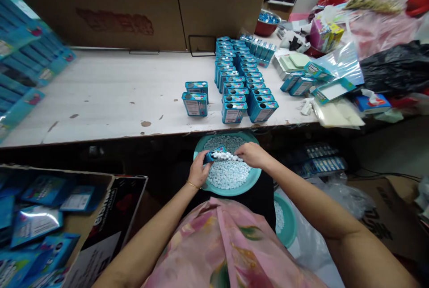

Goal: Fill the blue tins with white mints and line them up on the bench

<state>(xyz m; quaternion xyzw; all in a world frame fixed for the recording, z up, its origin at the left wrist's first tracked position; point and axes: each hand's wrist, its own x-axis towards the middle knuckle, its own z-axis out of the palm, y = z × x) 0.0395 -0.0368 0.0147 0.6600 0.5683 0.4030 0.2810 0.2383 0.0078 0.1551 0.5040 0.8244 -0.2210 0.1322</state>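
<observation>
My left hand (pixel 198 171) grips a small blue tin (pixel 209 157), tilted with its top toward the right, above a teal basin (pixel 203 144). The basin sits at my lap and holds many round white candies (pixel 228 176). A narrow row of the candies (pixel 225 156) runs from the tin's mouth to my right hand (pixel 252 154). The right hand's fingers are closed at the row's end; whether they grip a scoop or the candies themselves I cannot make out. Two similar tins (pixel 195 104) stand upright on the table just beyond the basin.
Several upright blue tins (pixel 233 111) stand in rows on the white table (pixel 110 100). A large cardboard box (pixel 134 6) stands behind. Packets fill a carton (pixel 110 216) at lower left. Bags and boxes (pixel 335 89) clutter the right; another teal basin (pixel 291 225) sits low beside me.
</observation>
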